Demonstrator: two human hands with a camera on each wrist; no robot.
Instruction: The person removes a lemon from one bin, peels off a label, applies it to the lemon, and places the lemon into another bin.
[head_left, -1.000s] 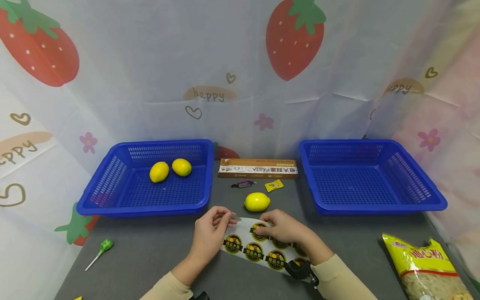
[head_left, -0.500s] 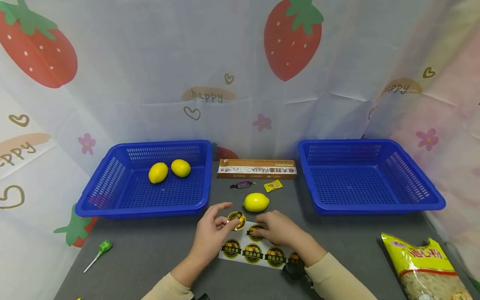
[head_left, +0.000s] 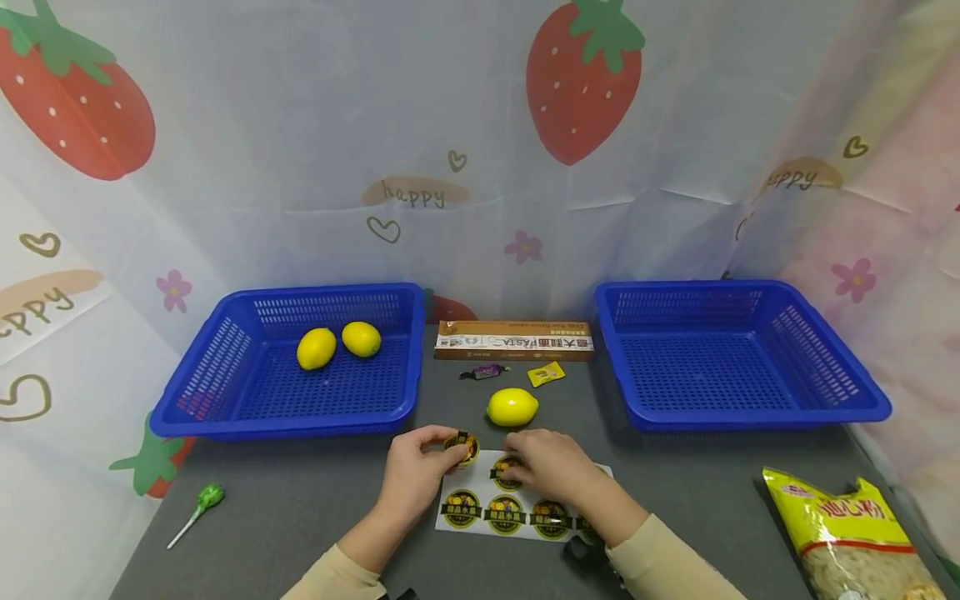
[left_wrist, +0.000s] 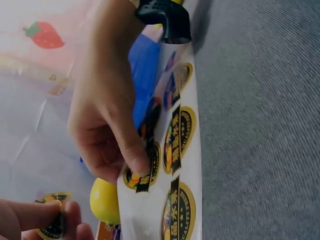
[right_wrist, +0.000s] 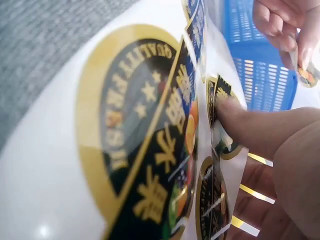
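My left hand (head_left: 411, 473) pinches a round black-and-gold fruit sticker (head_left: 467, 450) between thumb and fingers, just beyond the sheet's upper left corner. The same sticker (left_wrist: 54, 220) shows at the lower left of the left wrist view. The white sticker sheet (head_left: 477, 477) bears rows of such stickers. My right hand (head_left: 558, 473) grips its far edge, with the thumb (right_wrist: 250, 125) on the printed face and the fingers behind it. A yellow lemon (head_left: 513, 407) lies just beyond both hands.
A blue basket (head_left: 285, 425) with two lemons stands at left, another blue basket (head_left: 761, 414) at right. Between them lie a pasta box (head_left: 514, 342), a purple candy (head_left: 484, 372) and a yellow candy (head_left: 546, 374). A lollipop (head_left: 206, 500) lies left, a yellow snack bag (head_left: 855, 533) right.
The left hand has lifted a sticker off the sheet's corner, and the sticker has turned in its fingers and come slightly left. The right hand has kept hold of the sheet, shifting slightly.
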